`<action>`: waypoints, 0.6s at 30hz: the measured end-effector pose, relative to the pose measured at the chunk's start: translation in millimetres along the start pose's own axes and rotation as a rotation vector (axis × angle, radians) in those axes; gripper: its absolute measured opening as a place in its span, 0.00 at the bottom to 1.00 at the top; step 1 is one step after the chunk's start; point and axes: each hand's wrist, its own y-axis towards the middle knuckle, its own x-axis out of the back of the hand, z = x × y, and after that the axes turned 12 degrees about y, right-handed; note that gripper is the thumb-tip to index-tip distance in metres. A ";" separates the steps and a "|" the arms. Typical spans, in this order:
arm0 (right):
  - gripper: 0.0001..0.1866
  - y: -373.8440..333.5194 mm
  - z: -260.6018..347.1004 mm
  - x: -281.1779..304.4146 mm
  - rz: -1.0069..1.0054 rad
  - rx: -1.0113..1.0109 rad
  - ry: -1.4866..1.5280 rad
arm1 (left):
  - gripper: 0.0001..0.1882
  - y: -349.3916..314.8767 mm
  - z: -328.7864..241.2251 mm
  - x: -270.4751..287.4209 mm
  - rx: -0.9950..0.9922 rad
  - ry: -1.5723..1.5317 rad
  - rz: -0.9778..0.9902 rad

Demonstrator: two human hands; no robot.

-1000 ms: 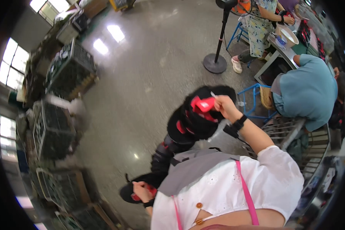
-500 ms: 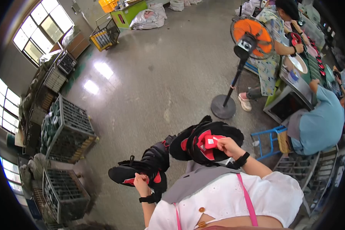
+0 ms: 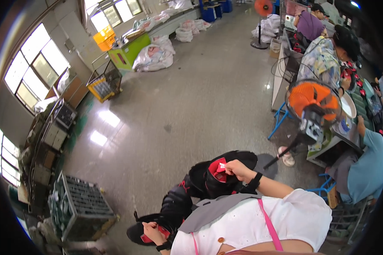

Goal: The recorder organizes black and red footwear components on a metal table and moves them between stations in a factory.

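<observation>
Orange fan [image 3: 314, 102], wire crates [image 3: 81, 206]

There are two black shoes with red parts. One shoe [image 3: 219, 176] is on the right, held up close to the person's chest. It is big and round-looking, with its opening facing up and a red tongue sticking out of the middle. The other shoe [image 3: 147, 229] is lower down on the left, near the bottom edge. It is black too, with red showing inside.
</observation>
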 end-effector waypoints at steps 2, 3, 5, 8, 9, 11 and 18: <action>0.20 54.3 5.8 12.2 -0.008 0.011 0.052 | 0.22 49.5 17.9 -46.2 -0.053 0.186 0.088; 0.20 72.5 17.8 13.9 -0.022 -0.024 -0.029 | 0.22 77.0 24.4 -80.1 -0.161 0.381 0.135; 0.15 114.8 49.6 20.1 -0.116 -0.071 -0.009 | 0.23 112.9 10.7 -162.7 -0.096 0.371 0.222; 0.15 182.7 107.0 38.7 -0.031 0.063 -0.028 | 0.22 181.9 32.0 -280.9 0.149 0.046 0.286; 0.15 200.0 122.9 43.2 -0.045 0.073 -0.053 | 0.22 195.4 23.1 -316.9 0.146 0.073 0.347; 0.16 238.2 142.2 64.3 -0.038 0.189 -0.264 | 0.23 223.3 4.7 -382.9 0.126 0.114 0.432; 0.16 348.9 187.4 185.2 -0.219 0.400 -0.345 | 0.12 255.3 -78.3 -608.1 -0.388 0.611 0.874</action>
